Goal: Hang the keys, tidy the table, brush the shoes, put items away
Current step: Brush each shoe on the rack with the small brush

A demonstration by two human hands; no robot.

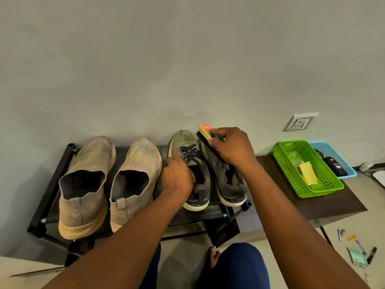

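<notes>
Two grey lace-up sneakers stand side by side on a black shoe rack (62,163) against the wall. My left hand (177,176) grips the left grey sneaker (188,151) at its opening, near the laces. My right hand (233,149) holds a yellow-backed shoe brush (205,135) with dark bristles, laid against the toe of the right grey sneaker (227,180). A pair of beige slip-on shoes (87,184) (135,180) stands on the rack's left half.
A dark low table (312,205) on the right carries a green basket (325,186) with yellow paper and a blue basket (343,161) with a dark object. A wall socket (301,122) is above. Pens and papers (358,251) lie on the floor. My knee (239,265) is below.
</notes>
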